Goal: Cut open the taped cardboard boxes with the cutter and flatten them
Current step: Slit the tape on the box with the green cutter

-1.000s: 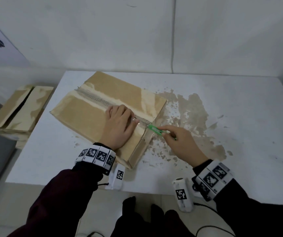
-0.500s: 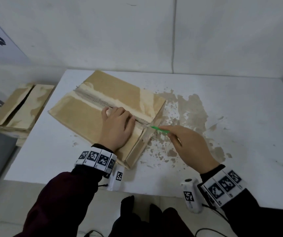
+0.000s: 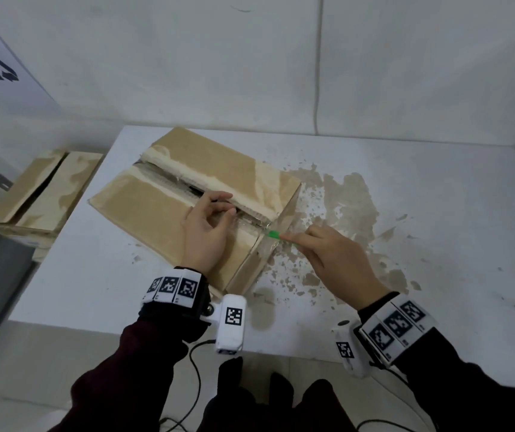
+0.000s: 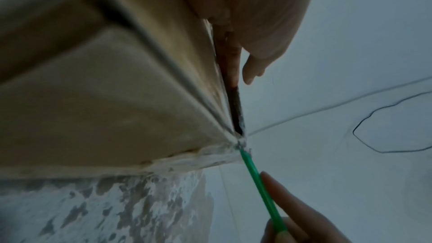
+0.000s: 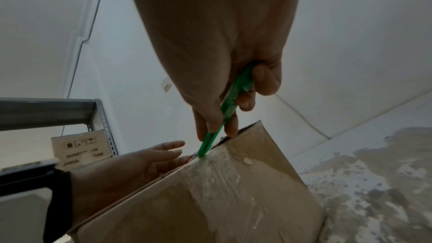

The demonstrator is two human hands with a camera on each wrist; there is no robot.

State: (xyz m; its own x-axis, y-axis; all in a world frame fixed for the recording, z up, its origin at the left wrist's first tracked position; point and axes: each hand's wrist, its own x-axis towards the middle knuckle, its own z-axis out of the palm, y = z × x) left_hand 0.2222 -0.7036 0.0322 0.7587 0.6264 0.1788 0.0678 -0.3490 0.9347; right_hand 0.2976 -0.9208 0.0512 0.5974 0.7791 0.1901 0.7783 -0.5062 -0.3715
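A flat brown cardboard box (image 3: 144,210) lies on the white table (image 3: 94,275), its top seam split into a dark gap between the two flaps. My left hand (image 3: 222,204) rests on the near flap, fingers reaching to the gap's edge; the right wrist view shows those fingers (image 5: 168,151) straight. My right hand (image 3: 293,236) grips a thin green cutter (image 3: 273,234), whose tip sits at the seam's right end, where shiny tape runs down the box's side (image 5: 233,200). The cutter (image 4: 257,180) meets that corner in the left wrist view, and the blade itself is hidden.
Another cardboard box (image 3: 41,194) sits on a lower surface left of the table. A patch of peeled brown surface (image 3: 343,207) spreads right of the box. The wall stands close behind. A grey metal shelf (image 5: 46,112) with a printed carton (image 5: 79,147) is at the left.
My left hand went from lying flat over the seam to reaching its edge. The seam has opened into a dark gap. The cutter stays at the seam's right end.
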